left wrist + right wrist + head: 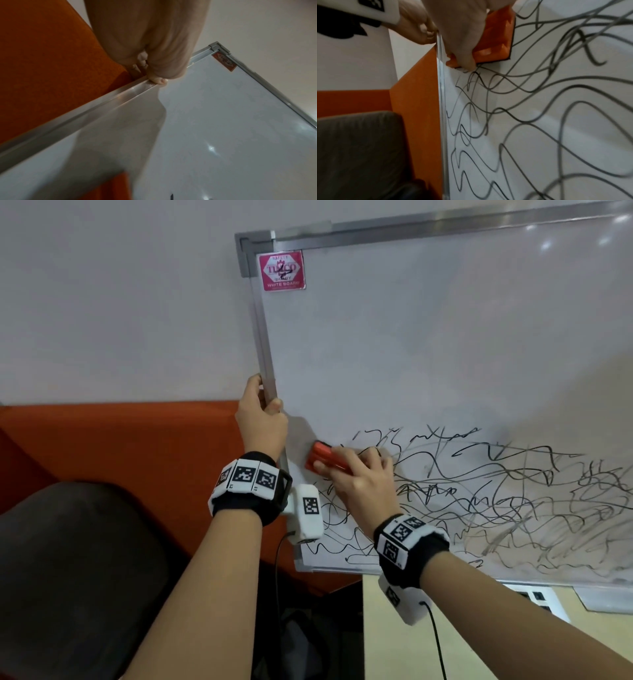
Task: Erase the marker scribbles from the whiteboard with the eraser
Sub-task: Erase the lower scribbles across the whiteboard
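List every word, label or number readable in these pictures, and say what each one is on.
"WHITE BOARD": bottom line of the pink sticker in the whiteboard top-left corner.
Sticker's upper lines and central logo: too blurred to read.
Wrist bands: black-and-white square codes; tiny digits illegible.
Black scribbles: no words.

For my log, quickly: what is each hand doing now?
Left hand: grips the whiteboard's left frame edge.
Right hand: holds the red eraser against the scribbles.
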Demonstrator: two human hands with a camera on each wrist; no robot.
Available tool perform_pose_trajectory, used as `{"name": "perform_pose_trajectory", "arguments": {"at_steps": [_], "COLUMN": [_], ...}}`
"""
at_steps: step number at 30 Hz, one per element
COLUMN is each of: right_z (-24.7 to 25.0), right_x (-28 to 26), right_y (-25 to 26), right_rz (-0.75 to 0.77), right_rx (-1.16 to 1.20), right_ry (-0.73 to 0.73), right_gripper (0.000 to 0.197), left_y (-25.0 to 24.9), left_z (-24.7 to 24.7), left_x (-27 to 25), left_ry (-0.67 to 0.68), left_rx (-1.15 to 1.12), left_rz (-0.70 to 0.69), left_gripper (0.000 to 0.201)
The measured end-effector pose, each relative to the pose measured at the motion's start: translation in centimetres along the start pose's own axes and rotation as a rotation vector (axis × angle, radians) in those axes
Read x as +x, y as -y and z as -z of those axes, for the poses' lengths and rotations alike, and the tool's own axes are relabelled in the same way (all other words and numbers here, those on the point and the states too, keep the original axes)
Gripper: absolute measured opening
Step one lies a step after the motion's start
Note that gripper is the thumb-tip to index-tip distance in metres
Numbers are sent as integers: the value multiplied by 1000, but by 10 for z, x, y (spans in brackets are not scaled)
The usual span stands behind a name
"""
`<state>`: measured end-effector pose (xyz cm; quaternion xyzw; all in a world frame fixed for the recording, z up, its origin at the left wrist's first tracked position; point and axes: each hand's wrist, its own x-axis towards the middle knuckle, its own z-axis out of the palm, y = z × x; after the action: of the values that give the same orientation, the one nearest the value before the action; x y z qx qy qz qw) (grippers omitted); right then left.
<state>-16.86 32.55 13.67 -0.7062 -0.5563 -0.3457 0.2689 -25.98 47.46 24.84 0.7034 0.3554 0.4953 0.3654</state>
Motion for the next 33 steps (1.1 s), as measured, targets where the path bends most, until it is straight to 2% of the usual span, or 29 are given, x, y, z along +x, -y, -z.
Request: {"name": "perform_pose_trajectory", "arguments": {"at_steps": [4, 8, 10, 15, 20, 22, 25, 27, 30, 33], "right_z": [9, 30, 31, 24, 39, 35, 31, 34, 44, 40], "right_x": [-17, 14, 21, -23, 16, 3, -24, -15, 12, -5], "right_y": [-14, -26, -28, -35, -41, -42, -41, -41, -44, -48], "right_rz": [90, -23, -39, 130, -88, -39, 57, 18, -126, -75], "right_rx": [-7, -28, -36, -63, -34, -24, -48, -52, -25, -27], "right_ry": [53, -134, -164, 71, -137, -105, 19, -10, -156, -109], "right_gripper": [40, 32, 33, 50, 36, 36, 43, 41, 31, 32], "left_y": [-1, 0, 0, 0, 1, -1, -1, -1, -1, -3], "left_z": [2, -1, -2, 0, -2, -2, -1, -1, -2, -2], "left_x": [-1, -1, -1, -1, -1, -2, -2, 0, -1, -3], "left_ry": [6, -13, -10, 3, -9, -6, -7, -8, -8, -13], "left_rx": [4, -1, -4, -15, -13, -4, 2, 7, 12, 22], "left_rz": [-8, -15, 10, 9, -5, 0, 0, -1, -7, -7], "left_gripper": [38, 38, 39, 39, 39, 38, 39, 38, 34, 33]}}
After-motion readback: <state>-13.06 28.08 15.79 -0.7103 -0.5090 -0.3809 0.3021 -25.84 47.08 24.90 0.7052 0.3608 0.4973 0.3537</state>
